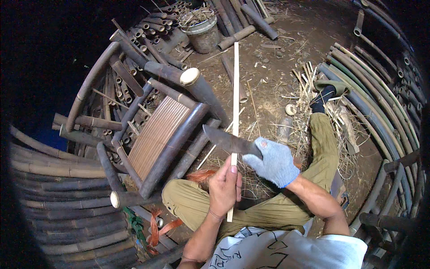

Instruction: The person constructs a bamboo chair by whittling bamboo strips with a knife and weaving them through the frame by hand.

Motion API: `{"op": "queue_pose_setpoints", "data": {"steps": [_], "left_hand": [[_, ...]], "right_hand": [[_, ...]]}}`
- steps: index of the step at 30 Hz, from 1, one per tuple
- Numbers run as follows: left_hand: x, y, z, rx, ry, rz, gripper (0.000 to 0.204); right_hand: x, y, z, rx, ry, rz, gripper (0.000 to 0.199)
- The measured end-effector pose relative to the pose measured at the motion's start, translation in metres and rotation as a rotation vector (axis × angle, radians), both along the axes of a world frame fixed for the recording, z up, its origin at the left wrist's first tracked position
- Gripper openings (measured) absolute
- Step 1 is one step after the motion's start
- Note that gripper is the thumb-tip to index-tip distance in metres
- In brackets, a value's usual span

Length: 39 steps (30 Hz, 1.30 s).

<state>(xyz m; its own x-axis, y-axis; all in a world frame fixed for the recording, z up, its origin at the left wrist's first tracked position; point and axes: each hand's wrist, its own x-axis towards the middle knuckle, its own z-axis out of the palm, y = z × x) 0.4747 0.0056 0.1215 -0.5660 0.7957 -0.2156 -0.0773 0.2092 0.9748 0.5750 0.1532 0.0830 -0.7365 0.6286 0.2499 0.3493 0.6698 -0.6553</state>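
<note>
A long, pale bamboo strip (236,94) runs upright through the middle of the view, its lower end over my lap. My bare left hand (225,186) is closed round it near that end, thumb along the strip. In a grey-blue work glove, my right hand (272,162) grips a broad-bladed knife (224,140); its handle is hidden in the glove. The dark blade points left and lies across the strip just above my left fingers. Whether its edge bites into the bamboo I cannot tell.
Left of me stands a bamboo chair frame (172,145) with a slatted panel (156,134). A bucket of shavings (200,31) is at the back, beside stacked bamboo tubes (154,27). Long bamboo poles (371,103) lie along the right. Shavings (300,148) litter the ground by my outstretched foot.
</note>
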Motion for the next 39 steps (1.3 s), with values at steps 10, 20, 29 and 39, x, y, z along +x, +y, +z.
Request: {"op": "queue_pose_setpoints", "data": {"steps": [10, 20, 29, 39], "left_hand": [[0.005, -0.032, -0.007, -0.078, 0.010, -0.045, 0.042], [0.009, -0.137, -0.013, -0.162, -0.014, -0.181, 0.040], [-0.076, 0.017, -0.062, 0.376, 0.506, 0.105, 0.017], [-0.047, -0.032, -0.054, 0.135, -0.920, -0.308, 0.047]], "right_hand": [[-0.009, 0.026, -0.007, 0.080, 0.009, -0.106, 0.052], [0.044, 0.213, -0.056, 0.546, -0.127, -0.354, 0.025], [-0.021, 0.002, -0.005, -1.225, 0.224, -0.014, 0.043], [-0.027, 0.057, -0.019, -1.389, 0.606, -0.084, 0.024]]}}
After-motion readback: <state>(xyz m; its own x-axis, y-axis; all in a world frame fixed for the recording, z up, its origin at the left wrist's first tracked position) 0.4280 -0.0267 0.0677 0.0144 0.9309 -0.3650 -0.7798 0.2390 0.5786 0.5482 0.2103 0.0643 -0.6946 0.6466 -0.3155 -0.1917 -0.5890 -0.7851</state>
